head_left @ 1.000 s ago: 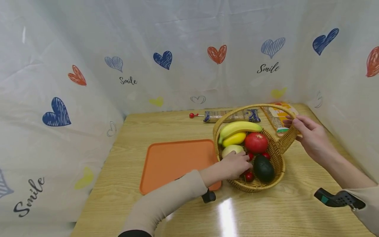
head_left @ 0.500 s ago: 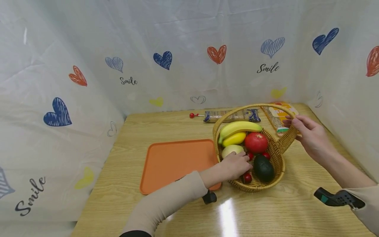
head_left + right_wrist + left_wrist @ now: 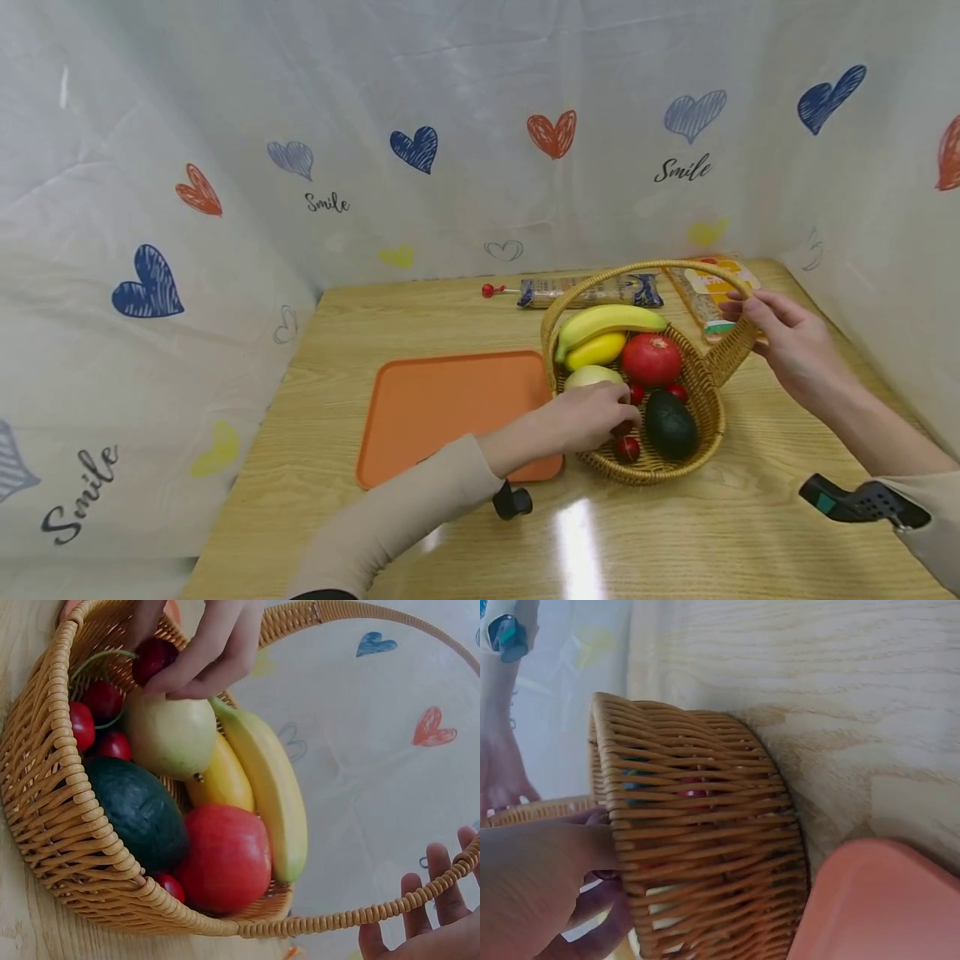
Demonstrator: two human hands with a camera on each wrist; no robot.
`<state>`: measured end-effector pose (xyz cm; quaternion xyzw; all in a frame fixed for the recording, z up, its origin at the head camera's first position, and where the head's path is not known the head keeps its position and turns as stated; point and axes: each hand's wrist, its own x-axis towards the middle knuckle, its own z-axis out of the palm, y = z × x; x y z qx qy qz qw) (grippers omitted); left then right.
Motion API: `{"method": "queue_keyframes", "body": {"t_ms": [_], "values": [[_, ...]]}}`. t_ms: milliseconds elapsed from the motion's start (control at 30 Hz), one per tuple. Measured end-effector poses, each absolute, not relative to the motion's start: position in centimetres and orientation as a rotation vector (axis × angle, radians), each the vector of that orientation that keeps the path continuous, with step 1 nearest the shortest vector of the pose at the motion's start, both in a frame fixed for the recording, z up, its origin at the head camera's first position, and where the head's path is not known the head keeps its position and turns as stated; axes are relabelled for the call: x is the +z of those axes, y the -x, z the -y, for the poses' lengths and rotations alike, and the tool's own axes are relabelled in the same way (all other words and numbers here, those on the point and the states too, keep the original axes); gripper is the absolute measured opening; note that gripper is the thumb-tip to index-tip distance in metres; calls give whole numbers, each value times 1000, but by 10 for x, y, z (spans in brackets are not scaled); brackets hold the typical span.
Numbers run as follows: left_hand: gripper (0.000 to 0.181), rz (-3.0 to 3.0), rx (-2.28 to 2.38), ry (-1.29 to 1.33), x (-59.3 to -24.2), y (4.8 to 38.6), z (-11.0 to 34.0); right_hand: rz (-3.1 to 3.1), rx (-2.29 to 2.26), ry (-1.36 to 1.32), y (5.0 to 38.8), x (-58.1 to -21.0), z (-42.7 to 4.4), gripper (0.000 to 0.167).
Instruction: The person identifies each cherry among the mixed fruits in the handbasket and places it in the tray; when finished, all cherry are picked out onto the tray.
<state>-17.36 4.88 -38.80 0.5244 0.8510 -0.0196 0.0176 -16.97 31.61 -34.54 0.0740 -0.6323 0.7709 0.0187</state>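
A wicker basket [image 3: 716,437] full of fruit stands at the table's right half. With thumb and fingertips my left hand [image 3: 588,417] pinches a dark red cherry [image 3: 154,661] by the near-left rim; its green stem shows in the right wrist view. Below that cherry lies a pale green round fruit [image 3: 169,735]. More cherries [image 3: 102,701], a dark green avocado [image 3: 671,425], a red pomegranate [image 3: 651,360], a yellow fruit [image 3: 596,352] and a banana [image 3: 611,323] fill the rest. My right hand [image 3: 806,354] holds the right side of the basket's arched handle [image 3: 645,265].
An orange tray [image 3: 450,408] lies directly left of the basket. Behind it are a long printed packet [image 3: 585,292], a stick with a red ball [image 3: 489,290] and a yellow-orange package [image 3: 712,287]. A heart-printed curtain [image 3: 480,200] borders the table.
My left hand has drawn back slightly toward the left and up, with a cherry now between its fingers. My right hand keeps its place on the handle.
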Motion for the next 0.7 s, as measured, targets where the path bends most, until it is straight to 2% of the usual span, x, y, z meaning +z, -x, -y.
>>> {"method": "queue_keyframes", "body": {"t_ms": [300, 700], "values": [[31, -2679, 36, -1600, -366, 173, -20, 2028, 2313, -192, 170, -345, -314, 26], [24, -2696, 264, -1665, -359, 176, 23, 1995, 2347, -201, 170, -347, -315, 22]]}}
